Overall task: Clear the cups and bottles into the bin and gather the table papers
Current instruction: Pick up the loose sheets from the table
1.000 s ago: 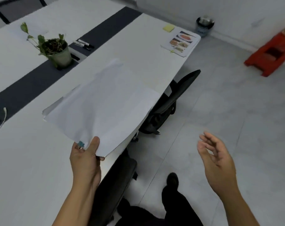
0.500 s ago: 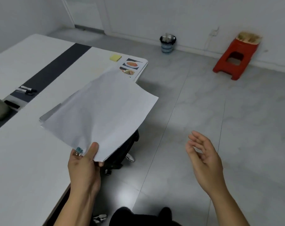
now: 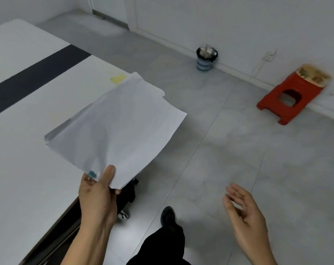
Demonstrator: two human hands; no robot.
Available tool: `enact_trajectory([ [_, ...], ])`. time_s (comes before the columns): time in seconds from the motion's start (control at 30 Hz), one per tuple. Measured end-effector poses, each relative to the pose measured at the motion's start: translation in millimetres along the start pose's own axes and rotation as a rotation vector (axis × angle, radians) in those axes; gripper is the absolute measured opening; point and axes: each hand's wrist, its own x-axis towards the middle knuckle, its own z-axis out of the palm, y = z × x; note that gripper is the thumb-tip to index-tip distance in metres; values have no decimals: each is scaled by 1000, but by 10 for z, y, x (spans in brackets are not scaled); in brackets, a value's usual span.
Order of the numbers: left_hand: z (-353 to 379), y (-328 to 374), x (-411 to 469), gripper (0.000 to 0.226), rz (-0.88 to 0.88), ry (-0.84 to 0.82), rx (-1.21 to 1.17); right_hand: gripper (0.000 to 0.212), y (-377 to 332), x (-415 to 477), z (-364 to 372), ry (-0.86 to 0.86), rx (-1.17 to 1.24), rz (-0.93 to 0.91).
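White table (image 3: pixel 28 159) at left. One sheaf of papers (image 3: pixel 120 127) (sheet count unclear) hangs over its edge, fanning up and away from the left hand (image 3: pixel 97 196), which pinches the near corner, thumb on top. Right hand (image 3: pixel 246 213) empty, fingers loosely spread, over the floor. One bin (image 3: pixel 206 61) by the far wall. One yellow sticky note (image 3: pixel 118 79) on the table.

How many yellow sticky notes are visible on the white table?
1. The small yellow sticky note lies near the white table's far end, partly behind the white paper stack, which may hide others.
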Motion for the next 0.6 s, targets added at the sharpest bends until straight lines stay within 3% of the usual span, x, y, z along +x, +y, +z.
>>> enact_trajectory([
  [0.23, 1828, 419, 742, 26, 95, -79, 34, 36, -732, 1848, -312, 29, 29, -85],
  [0.4, 2740, 427, 1277, 26, 195, -68, 63, 35, -865, 3081, -222, 11, 80, -101],
  [0.6, 3512, 57, 1971, 24, 214, 203, 89, 33, -866, 4884, 259, -267, 70, -75],
])
